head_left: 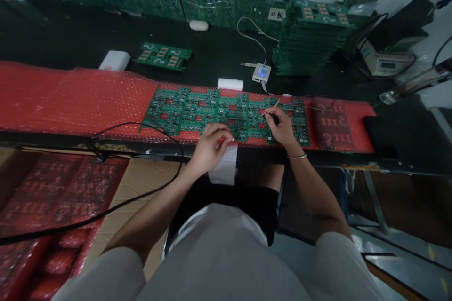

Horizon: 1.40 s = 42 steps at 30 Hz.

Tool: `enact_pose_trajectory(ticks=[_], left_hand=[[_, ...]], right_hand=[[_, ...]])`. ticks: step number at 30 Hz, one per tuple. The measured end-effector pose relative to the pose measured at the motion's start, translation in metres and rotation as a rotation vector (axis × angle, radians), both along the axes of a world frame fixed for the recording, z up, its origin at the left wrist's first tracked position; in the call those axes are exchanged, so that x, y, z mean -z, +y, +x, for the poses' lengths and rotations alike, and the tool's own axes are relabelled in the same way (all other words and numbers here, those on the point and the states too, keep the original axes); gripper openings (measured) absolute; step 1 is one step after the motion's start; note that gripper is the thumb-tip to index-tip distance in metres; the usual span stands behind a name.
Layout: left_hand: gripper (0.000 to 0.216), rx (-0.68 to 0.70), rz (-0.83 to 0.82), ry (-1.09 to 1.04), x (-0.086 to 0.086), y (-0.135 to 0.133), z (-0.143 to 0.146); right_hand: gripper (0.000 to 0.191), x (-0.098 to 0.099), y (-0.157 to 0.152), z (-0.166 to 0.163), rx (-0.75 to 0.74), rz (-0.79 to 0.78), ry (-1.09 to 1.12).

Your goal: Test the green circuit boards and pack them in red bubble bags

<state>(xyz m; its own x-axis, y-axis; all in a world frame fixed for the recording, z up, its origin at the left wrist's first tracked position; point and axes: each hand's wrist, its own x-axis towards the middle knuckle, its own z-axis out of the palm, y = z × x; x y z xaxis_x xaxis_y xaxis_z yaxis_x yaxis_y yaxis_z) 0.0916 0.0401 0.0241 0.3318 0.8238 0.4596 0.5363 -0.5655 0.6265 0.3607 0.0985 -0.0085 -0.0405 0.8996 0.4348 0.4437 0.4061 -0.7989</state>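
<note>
A row of green circuit boards [201,110] lies on red bubble wrap along the bench. My left hand [211,146] is at the row's front edge, thumb and fingers pinched on a small white label [232,139]. Just below it, a pale strip of labels [226,169] hangs over the bench edge. Over the boards at the right, my right hand [281,127] is closed on a dark connector [267,115] with thin yellow-orange wires [274,106]. Whether its tip touches a board is too small to tell. The wires run toward a small white device with a lit screen [262,72].
Behind the row are a white roll [230,84], a few loose boards [164,56] and a tall stack of boards [307,40]. A black cable [141,193] crosses at the left front. Bubble-wrapped boards [52,188] sit in a carton below. A clear tube [416,82] juts in at right.
</note>
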Motion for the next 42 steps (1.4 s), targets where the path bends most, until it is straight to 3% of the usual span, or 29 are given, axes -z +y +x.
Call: enact_pose_trajectory(ticks=[3,6,9,12,28,36,42], left_hand=[[0.012,0.152,-0.102,0.04,-0.008,0.063,0.033],[0.015,0.253,-0.144,0.227,-0.007,0.117,0.063],[0.02,0.319,-0.149,0.423,-0.006,0.146,0.08],[0.021,0.321,-0.155,0.543,-0.008,0.157,0.084],[0.018,0.307,-0.102,0.666,-0.005,0.16,0.09],[0.031,0.246,0.079,0.595,0.004,0.112,0.066],[0.043,0.179,0.093,0.7,0.004,0.089,0.068]], right_hand=[[0.022,0.001,0.003,0.002,0.03,-0.026,0.058],[0.023,0.003,0.005,0.003,0.036,-0.039,0.048],[0.024,0.005,0.007,0.003,0.037,-0.068,0.049],[0.023,0.006,0.007,0.003,0.029,-0.076,0.059],[0.023,0.005,0.006,0.0,0.028,-0.072,0.113],[0.03,0.006,0.007,0.003,0.051,-0.11,0.167],[0.029,-0.017,0.036,-0.012,0.061,-0.015,0.075]])
